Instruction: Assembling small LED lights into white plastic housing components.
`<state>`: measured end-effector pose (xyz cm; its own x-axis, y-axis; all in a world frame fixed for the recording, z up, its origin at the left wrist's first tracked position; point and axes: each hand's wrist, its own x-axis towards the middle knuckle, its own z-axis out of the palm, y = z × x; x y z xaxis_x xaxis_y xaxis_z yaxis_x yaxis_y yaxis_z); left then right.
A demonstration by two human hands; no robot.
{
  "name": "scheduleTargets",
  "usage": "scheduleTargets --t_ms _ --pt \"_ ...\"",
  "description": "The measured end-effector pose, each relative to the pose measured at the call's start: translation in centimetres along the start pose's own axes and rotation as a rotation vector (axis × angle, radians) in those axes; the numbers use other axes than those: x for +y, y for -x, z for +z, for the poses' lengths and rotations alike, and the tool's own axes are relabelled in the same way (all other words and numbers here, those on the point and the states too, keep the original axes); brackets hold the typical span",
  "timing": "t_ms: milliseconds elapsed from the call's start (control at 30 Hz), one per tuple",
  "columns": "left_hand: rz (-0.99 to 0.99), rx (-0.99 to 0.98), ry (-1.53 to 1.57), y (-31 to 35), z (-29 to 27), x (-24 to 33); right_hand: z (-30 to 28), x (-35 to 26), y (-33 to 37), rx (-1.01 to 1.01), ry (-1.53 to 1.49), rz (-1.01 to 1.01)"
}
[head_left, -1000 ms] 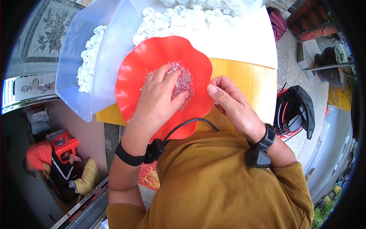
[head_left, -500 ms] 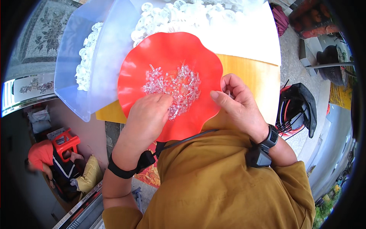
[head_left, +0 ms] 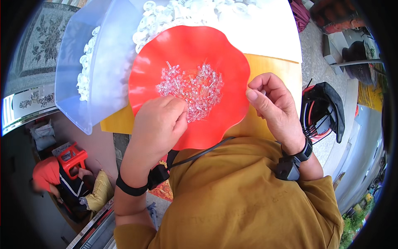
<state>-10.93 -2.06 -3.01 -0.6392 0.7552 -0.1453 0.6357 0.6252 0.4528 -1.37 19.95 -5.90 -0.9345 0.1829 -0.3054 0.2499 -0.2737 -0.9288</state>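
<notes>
A red wavy-edged dish [head_left: 166, 54] holds a loose pile of small clear LEDs [head_left: 205, 91] with thin metal legs. Over the dish's left part, at the near edge of the pile, is my left hand [head_left: 159, 122]. Its fingers are curled together, and what they hold, if anything, is hidden. Just past the dish's right rim, my right hand [head_left: 277, 103] is raised with thumb and forefinger pinched. A tiny pale bit shows by those fingertips, too small to name.
White round plastic pieces [head_left: 166, 16] are heaped behind the dish on a yellow table [head_left: 269, 68]. Left of it stands a translucent blue bin [head_left: 110, 79] with more pieces. A cable [head_left: 203, 151] crosses my front. At lower left a person [head_left: 47, 174] sits near a red stool [head_left: 74, 159].
My right hand has shifted slightly right and up, away from the dish's rim. The left hand stays by the pile, its fingers still curled. The whole view has tilted a little.
</notes>
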Motion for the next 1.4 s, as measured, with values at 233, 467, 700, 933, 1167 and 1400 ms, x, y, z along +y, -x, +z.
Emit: scheduleTargets --t_ms 233,467,700,933,1167,1400 --pt "-0.107 0.252 0.424 1.3 -0.3 1.4 0.3 -2.7 0.5 -0.036 -0.025 -0.169" --pt "-0.18 0.184 0.279 0.8 0.2 1.0 2.4 -3.1 0.1 -0.166 -0.137 -0.142" --pt "-0.086 0.064 -0.056 -0.5 1.7 0.1 1.6 -2.2 1.2 -0.224 -0.269 -0.003" --pt "-0.052 -0.032 -0.1 -0.8 2.6 -1.5 0.8 -2.3 1.2 -0.27 -0.327 0.059" --pt "-0.102 0.064 0.002 -1.5 3.0 -0.6 -0.2 -1.3 0.9 -0.285 -0.26 0.072" --pt "-0.101 0.026 0.029 -1.8 3.1 -1.0 -0.4 -1.0 0.7 -0.256 -0.269 0.113"
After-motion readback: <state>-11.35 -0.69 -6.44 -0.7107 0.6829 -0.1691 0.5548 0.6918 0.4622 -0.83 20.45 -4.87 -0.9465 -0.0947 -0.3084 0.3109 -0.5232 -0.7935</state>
